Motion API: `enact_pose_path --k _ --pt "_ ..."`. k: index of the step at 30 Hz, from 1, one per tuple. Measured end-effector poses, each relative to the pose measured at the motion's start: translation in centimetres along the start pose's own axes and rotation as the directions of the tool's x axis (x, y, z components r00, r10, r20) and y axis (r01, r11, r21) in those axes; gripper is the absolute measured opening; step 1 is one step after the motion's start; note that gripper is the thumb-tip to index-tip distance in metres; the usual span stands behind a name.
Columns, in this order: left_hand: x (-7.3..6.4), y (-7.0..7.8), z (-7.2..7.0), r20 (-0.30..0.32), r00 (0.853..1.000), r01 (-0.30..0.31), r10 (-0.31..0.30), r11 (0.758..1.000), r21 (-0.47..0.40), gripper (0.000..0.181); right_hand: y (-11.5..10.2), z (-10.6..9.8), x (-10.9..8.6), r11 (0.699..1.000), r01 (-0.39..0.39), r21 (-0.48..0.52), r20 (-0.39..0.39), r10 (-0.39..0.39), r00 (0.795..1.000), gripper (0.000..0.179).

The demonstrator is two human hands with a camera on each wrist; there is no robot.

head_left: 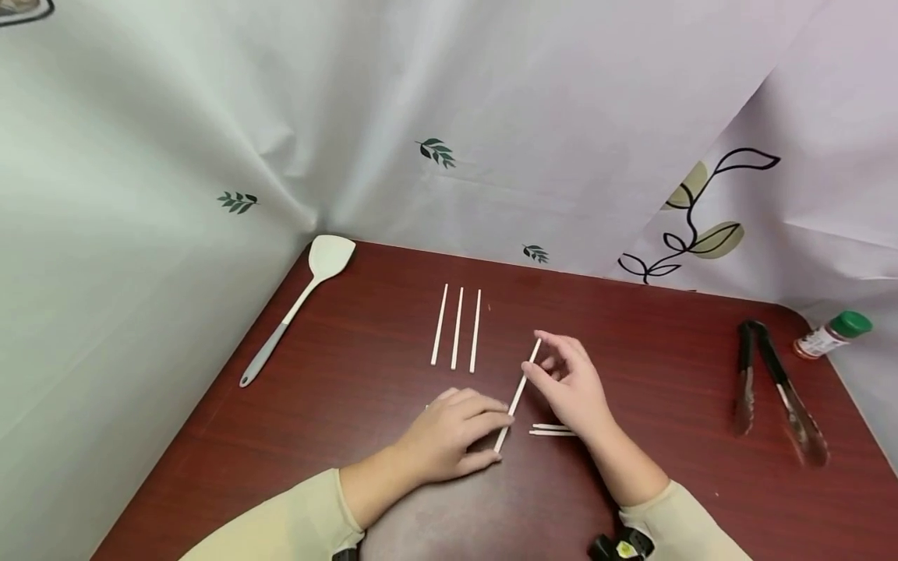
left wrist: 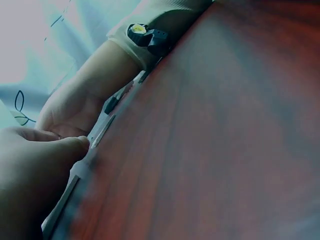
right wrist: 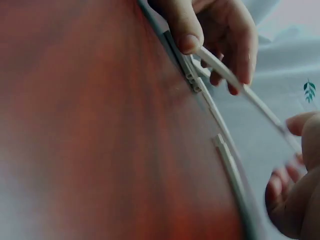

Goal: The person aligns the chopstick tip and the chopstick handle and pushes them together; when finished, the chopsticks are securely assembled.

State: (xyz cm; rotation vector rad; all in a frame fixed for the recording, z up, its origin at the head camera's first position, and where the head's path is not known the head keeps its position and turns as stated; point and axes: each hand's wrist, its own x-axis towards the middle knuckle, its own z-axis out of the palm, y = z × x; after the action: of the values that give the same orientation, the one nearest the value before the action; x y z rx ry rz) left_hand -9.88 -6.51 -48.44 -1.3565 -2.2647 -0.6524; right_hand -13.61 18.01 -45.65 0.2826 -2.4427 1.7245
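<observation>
Three slim white sticks (head_left: 457, 327) and black-handled metal tongs (head_left: 776, 372) obstruct. Between them, the reddish-brown desk (head_left: 645, 327) is passable along its back edge.

Pale, creased sheeting (head_left: 533, 101) with leaf prints (head_left: 438, 153) surrounds the far sides of a reddish-brown table (head_left: 645, 351).

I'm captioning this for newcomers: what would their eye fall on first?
Probably the white stick, held at a slant by the left hand and right hand in the head view's lower middle. Beyond the hands, three more sticks lie side by side. The pale spatula on the left and green-capped bottle at far right also stand out.
</observation>
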Motion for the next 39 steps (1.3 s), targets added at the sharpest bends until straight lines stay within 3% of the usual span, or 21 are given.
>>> enact_pose_path --k 4,7,10,15,20,26,31,35,39 --pt "0.7 -0.6 0.2 0.027 0.996 0.088 -0.090 0.994 0.070 0.050 -1.2 0.1 1.6 0.974 -0.165 -0.155 0.064 0.177 0.982 0.067" --pt "1.3 -1.0 0.1 0.063 0.985 0.155 -0.163 0.981 0.114 0.047 -1.6 0.6 3.2 0.951 -0.209 -0.227 0.125 0.241 0.962 0.078" --pt "1.7 -1.4 0.2 0.072 0.976 0.195 -0.206 0.971 0.139 0.045 -1.4 1.2 4.9 0.932 -0.203 -0.302 0.170 0.262 0.950 0.083" --pt "2.3 -2.1 0.6 0.054 0.972 0.215 -0.228 0.961 0.173 0.040 -1.0 1.8 7.2 0.896 -0.213 -0.390 0.220 0.315 0.923 0.084" --pt "2.7 -2.8 0.4 0.072 0.958 0.261 -0.279 0.945 0.198 0.036 -0.6 2.3 8.9 0.864 -0.189 -0.467 0.225 0.323 0.919 0.078" --pt "2.9 -3.3 0.3 0.118 0.930 0.316 -0.348 0.921 0.230 0.037 -0.4 2.8 9.9 0.818 -0.122 -0.562 0.241 0.303 0.922 0.071" --pt "3.0 -3.6 0.3 0.123 0.924 0.328 -0.363 0.915 0.236 0.036 -0.3 3.1 10.4 0.779 -0.104 -0.618 0.261 0.328 0.908 0.074" --pt "3.1 -3.9 0.2 0.127 0.920 0.332 -0.370 0.910 0.247 0.038 -0.3 3.3 10.9 0.769 -0.086 -0.633 0.288 0.337 0.896 0.074" --pt "3.0 -4.1 0.3 0.128 0.914 0.346 -0.384 0.905 0.246 0.036 -0.2 3.5 11.1 0.770 -0.076 -0.633 0.289 0.326 0.900 0.073"
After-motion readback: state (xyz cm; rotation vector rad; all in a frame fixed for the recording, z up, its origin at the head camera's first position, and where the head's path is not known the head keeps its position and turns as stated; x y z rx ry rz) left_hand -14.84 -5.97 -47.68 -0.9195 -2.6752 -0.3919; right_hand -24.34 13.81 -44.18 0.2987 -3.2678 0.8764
